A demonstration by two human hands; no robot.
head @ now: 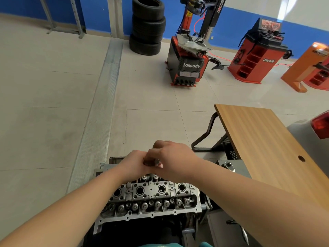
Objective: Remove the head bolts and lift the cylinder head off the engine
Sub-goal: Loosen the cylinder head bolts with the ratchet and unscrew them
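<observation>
The grey cylinder head (151, 198) sits on the engine below me, with valve springs and round plug wells showing on top. Both hands meet above its far side. My left hand (132, 163) curls its fingers round a dark metal part (155, 162), which looks like a bolt or tool shaft. My right hand (173, 154) closes over the same part from the right, its thumb beside the round metal end. What lies under the hands is hidden.
A wooden table (270, 148) stands close on the right. The engine stand frame (229, 166) shows behind the head. Farther off are a tyre stack (147, 25), a red tyre changer (190, 56), a red wheel balancer (256, 56) and a car's tail lamp (320, 125).
</observation>
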